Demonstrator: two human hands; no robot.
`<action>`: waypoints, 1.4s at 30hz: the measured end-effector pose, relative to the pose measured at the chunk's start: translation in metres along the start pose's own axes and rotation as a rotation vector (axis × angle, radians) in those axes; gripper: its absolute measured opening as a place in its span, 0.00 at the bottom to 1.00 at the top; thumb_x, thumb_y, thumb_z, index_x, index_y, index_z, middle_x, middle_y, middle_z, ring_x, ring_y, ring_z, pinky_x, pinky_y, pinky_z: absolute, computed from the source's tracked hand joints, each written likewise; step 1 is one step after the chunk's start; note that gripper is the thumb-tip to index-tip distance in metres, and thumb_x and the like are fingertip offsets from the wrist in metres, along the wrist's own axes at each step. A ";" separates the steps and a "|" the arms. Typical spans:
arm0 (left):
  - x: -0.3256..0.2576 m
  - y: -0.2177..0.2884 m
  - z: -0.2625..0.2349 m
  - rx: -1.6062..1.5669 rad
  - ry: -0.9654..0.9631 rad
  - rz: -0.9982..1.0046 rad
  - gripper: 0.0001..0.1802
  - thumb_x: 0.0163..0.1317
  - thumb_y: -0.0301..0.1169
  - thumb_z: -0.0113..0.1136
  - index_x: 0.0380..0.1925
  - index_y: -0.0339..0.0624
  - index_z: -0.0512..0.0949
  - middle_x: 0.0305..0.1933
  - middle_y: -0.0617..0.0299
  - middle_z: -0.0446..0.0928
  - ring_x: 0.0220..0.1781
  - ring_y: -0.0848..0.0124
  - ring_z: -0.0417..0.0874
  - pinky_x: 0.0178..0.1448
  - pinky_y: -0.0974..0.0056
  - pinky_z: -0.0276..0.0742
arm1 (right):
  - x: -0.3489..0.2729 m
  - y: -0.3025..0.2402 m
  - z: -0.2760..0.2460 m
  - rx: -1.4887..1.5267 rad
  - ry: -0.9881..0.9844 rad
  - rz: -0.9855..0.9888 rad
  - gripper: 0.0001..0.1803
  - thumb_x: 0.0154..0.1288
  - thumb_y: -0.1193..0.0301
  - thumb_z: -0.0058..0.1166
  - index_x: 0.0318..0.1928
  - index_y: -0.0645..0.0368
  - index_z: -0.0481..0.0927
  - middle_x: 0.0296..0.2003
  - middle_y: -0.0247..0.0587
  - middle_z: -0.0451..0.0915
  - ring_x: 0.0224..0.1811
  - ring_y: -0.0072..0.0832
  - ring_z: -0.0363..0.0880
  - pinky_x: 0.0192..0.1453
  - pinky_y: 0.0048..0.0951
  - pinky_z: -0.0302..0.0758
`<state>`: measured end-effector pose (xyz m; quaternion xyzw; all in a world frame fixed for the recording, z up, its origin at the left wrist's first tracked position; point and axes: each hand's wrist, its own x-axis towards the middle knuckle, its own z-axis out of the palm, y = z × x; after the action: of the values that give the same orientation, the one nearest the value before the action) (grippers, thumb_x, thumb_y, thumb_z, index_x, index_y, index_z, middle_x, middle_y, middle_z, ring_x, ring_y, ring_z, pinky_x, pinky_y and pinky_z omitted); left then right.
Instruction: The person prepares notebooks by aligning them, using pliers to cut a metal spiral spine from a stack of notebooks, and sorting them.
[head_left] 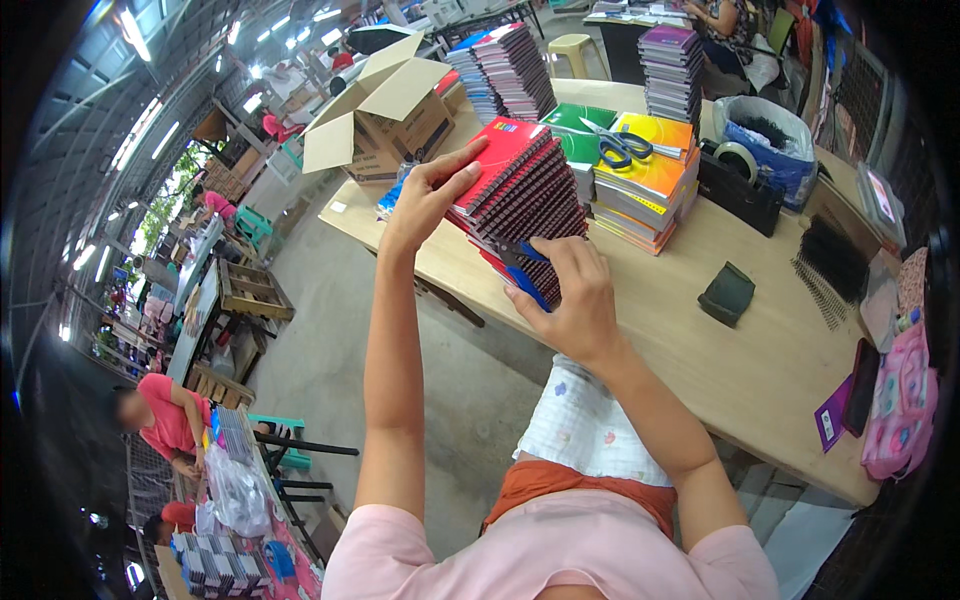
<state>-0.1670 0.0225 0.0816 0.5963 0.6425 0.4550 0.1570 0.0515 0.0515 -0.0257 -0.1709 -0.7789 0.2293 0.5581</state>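
A tall stack of red-covered spiral notebooks (500, 150) stands at the near edge of the table, its coil bindings facing me. My left hand (432, 195) rests on the left edge of the top cover, fingers stretched out. My right hand (575, 290) grips blue-handled pliers (528, 280) against the bindings, partway down the stack. The dark jaws point left at the coils; their exact contact is hard to make out. Behind the stack lie a green notebook (580, 120) and a pile of orange and yellow notebooks (650, 180), with blue-handled scissors (625, 148) on top.
An open cardboard box (395, 130) sits at the table's far left, near more notebook stacks (512, 70). To the right are a tape roll (737, 160), a blue-and-clear bag (780, 170), a dark folded piece (727, 295) and a pink pouch (897, 410). Other people work nearby.
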 end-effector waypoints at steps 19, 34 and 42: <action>-0.002 -0.003 -0.002 -0.052 0.000 -0.019 0.22 0.68 0.36 0.63 0.61 0.44 0.79 0.57 0.55 0.82 0.54 0.75 0.79 0.62 0.68 0.73 | -0.001 -0.008 -0.002 0.457 -0.183 0.400 0.22 0.63 0.62 0.65 0.50 0.66 0.79 0.37 0.47 0.82 0.40 0.38 0.81 0.45 0.40 0.76; 0.000 -0.003 -0.001 -0.030 -0.004 0.024 0.23 0.72 0.38 0.59 0.64 0.45 0.78 0.54 0.62 0.82 0.51 0.79 0.77 0.59 0.72 0.72 | 0.007 0.025 0.007 1.347 -0.538 0.967 0.20 0.62 0.62 0.66 0.45 0.66 0.79 0.37 0.52 0.82 0.40 0.38 0.83 0.38 0.39 0.78; 0.003 -0.004 -0.001 -0.044 -0.010 -0.004 0.23 0.72 0.38 0.58 0.64 0.44 0.77 0.53 0.63 0.82 0.50 0.80 0.78 0.59 0.72 0.72 | -0.015 0.001 0.013 0.012 -0.001 0.050 0.26 0.58 0.62 0.69 0.51 0.64 0.78 0.42 0.50 0.79 0.47 0.45 0.78 0.51 0.44 0.74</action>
<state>-0.1707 0.0253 0.0804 0.5938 0.6326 0.4658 0.1740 0.0444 0.0419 -0.0419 -0.1871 -0.7733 0.2480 0.5527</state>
